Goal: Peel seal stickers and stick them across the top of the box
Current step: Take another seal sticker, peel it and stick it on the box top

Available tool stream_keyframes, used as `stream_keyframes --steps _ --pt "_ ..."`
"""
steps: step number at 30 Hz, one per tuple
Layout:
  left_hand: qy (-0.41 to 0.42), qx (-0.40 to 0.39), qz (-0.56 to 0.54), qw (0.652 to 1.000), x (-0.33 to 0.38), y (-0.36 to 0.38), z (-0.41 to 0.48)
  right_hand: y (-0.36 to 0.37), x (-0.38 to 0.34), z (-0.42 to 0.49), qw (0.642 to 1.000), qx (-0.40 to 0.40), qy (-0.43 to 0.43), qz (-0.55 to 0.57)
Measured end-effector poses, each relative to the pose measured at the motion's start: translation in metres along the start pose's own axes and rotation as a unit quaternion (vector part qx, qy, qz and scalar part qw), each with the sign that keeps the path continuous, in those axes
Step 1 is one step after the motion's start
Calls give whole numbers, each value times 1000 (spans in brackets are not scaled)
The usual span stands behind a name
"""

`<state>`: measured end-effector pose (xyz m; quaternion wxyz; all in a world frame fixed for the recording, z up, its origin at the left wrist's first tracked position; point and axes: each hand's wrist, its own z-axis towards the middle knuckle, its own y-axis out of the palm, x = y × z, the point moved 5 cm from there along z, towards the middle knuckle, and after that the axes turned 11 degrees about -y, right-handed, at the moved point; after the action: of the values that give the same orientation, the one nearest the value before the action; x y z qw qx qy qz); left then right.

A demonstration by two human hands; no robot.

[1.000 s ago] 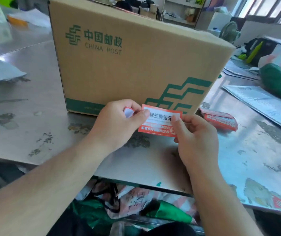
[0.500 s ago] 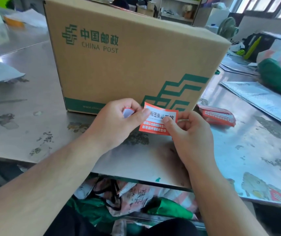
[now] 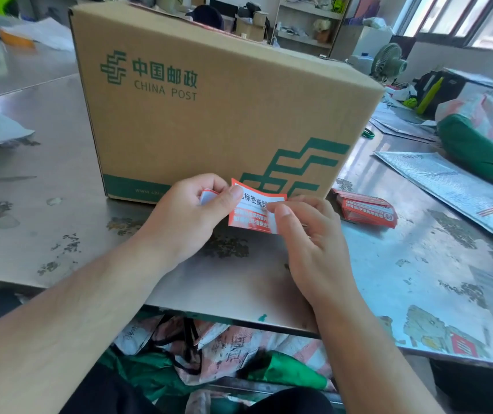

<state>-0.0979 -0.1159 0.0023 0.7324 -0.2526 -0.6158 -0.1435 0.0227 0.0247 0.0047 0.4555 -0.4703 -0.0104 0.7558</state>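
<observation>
Sticker pinched at both ends by left hand and right hand, box behind. Risk: sticker torn or creased if peeled unevenly.

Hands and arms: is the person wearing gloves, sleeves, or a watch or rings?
No. The left hand and right hand are bare, with no gloves. Both forearms are uncovered as far as the picture shows, so no sleeves appear. No watch, bracelet or ring shows on the wrists or fingers. The nails are short and plain.
</observation>
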Motion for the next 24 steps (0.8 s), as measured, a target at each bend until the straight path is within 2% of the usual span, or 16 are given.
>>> stream_keyframes --steps 4,9,17,24 --pt "-4 -18 -43 999 0 -1 1 3 -2 -2 999 -28 -23 -29" --pt "-1 -51 -86 995 2 0 -1 4 -3 -3 998 -21 -47 -40" --pt "3 -66 -107 992 7 3 -4 5 -3 -2 995 -51 -58 66" --pt "-11 -76 -126 989 10 2 -6 4 -12 -4 988 -78 -77 107"
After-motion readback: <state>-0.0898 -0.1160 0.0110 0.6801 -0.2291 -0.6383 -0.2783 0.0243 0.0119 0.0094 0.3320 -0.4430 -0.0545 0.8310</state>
